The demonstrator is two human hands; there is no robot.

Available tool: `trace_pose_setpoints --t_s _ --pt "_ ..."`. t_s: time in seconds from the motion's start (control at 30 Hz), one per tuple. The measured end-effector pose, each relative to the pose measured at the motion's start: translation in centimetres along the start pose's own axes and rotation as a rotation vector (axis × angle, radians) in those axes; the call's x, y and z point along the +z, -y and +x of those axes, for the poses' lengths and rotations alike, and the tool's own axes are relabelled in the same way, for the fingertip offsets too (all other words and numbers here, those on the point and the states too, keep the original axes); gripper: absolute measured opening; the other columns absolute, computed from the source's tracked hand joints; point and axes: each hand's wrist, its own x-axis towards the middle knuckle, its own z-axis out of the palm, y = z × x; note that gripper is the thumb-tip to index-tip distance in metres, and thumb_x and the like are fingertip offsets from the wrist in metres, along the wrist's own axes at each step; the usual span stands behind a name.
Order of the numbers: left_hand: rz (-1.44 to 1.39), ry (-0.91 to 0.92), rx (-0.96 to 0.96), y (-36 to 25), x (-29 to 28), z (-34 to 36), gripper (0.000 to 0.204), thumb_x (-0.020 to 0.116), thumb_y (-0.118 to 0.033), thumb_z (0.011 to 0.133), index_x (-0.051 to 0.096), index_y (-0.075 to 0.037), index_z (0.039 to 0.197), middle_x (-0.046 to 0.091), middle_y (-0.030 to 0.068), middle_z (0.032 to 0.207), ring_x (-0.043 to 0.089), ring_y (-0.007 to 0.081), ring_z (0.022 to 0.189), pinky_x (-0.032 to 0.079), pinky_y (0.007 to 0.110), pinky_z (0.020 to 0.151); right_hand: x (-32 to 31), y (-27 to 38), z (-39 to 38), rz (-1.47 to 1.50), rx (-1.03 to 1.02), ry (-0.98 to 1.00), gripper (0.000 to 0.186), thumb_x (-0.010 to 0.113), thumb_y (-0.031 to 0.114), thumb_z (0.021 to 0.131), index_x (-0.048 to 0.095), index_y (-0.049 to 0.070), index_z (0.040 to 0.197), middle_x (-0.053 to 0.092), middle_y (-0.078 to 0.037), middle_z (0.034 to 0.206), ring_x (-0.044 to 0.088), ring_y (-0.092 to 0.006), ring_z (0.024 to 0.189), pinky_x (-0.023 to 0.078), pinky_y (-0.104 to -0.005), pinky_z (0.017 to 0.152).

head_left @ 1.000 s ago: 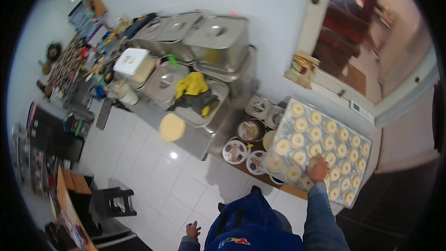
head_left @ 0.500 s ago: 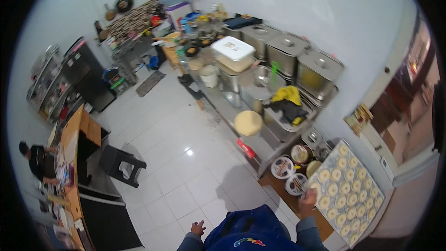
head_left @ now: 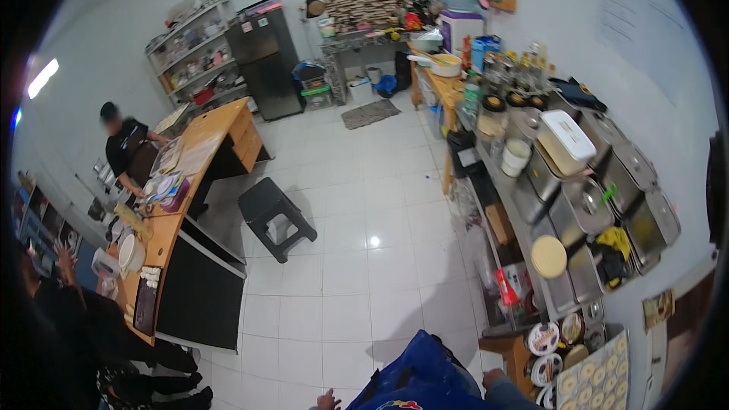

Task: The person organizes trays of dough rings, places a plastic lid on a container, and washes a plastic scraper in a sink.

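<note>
My left hand [head_left: 328,399] is at the lower edge, beside the blue apron [head_left: 414,376] on my body. Its fingers are apart and nothing is in them. On the other side of the apron, my right hand [head_left: 494,376] hangs low over the floor near the wooden board under the tubs. Its fingers are too small and blurred to read. Right of it lies a pale tray [head_left: 625,393] with rows of ring-shaped dough pieces [head_left: 587,370], cut off by the lower rim. Round lidded tubs [head_left: 544,339] stand between that hand and the tray.
A steel counter [head_left: 543,288] with metal bins and a white-lidded box [head_left: 567,135] runs along the right. A black stool [head_left: 277,216] stands on the tiled floor. At left, a person [head_left: 130,148] works behind a wooden desk [head_left: 201,148]; another person [head_left: 68,311] stands nearer.
The view has swung left, bringing the desk and a second person into sight. My right hand has come away from the tray's edge. My left hand remains low beside the apron.
</note>
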Motion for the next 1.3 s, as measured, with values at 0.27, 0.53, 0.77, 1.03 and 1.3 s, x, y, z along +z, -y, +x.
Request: trace_pose_setpoints --t_s 0.27,0.53,0.77,1.03,1.3 --pt "-0.157 -0.049 -0.136 -11.1 0.5 5.0 0.053 0.052 -0.042 0.077 0.035 -0.007 0.114 0.043 0.0104 0.111 0.048 0.027 0.099 0.039 0.044 0.068 -18.2 7.1 12.3 0.094 0.019 0.127 0.024 0.044 0.02 0.074 0.063 0.008 0.08 0.06 -0.013 0.087 0.057 -0.0281 0.084 0.044 -0.0375 0.072" --pt "-0.208 -0.062 -0.082 -34.3 6.7 13.0 0.053 0.052 -0.041 0.077 0.036 -0.007 0.113 0.043 0.0103 0.11 0.048 0.0262 0.098 0.04 0.042 0.066 -41.4 15.0 31.3 -0.214 -0.276 0.161 0.022 0.046 0.021 0.07 0.064 0.01 0.076 0.061 -0.012 0.082 0.058 -0.0278 0.08 0.045 -0.0386 0.069" --pt "-0.279 -0.218 0.029 -54.1 9.5 20.1 0.043 0.05 -0.031 0.08 0.038 -0.004 0.111 0.046 0.0114 0.104 0.051 0.0273 0.095 0.038 0.044 0.07 -63.5 31.9 50.5 -0.591 -0.503 -0.022 0.021 0.051 0.015 0.067 0.065 0.009 0.081 0.062 -0.011 0.087 0.059 -0.0257 0.082 0.046 -0.035 0.073" --pt "-0.215 -0.157 -0.344 -64.1 7.4 31.3 0.034 0.041 -0.018 0.084 0.041 -0.007 0.116 0.044 0.0125 0.114 0.05 0.0269 0.099 0.042 0.046 0.075 -75.8 50.0 67.9 0.206 -0.461 -0.403 0.014 0.053 0.011 0.059 0.066 0.011 0.065 0.062 -0.008 0.065 0.059 -0.0232 0.06 0.046 -0.0382 0.053" --pt "0.07 -0.214 0.003 -92.0 1.7 45.8 0.05 0.051 -0.036 0.08 0.042 0.005 0.108 0.052 0.0151 0.099 0.056 0.0235 0.088 0.044 0.039 0.064 -83.6 59.5 80.0 -0.286 -0.391 0.01 0.007 0.056 0.018 0.058 0.063 0.017 0.058 0.061 -0.002 0.062 0.059 -0.0188 0.061 0.042 -0.0366 0.047"
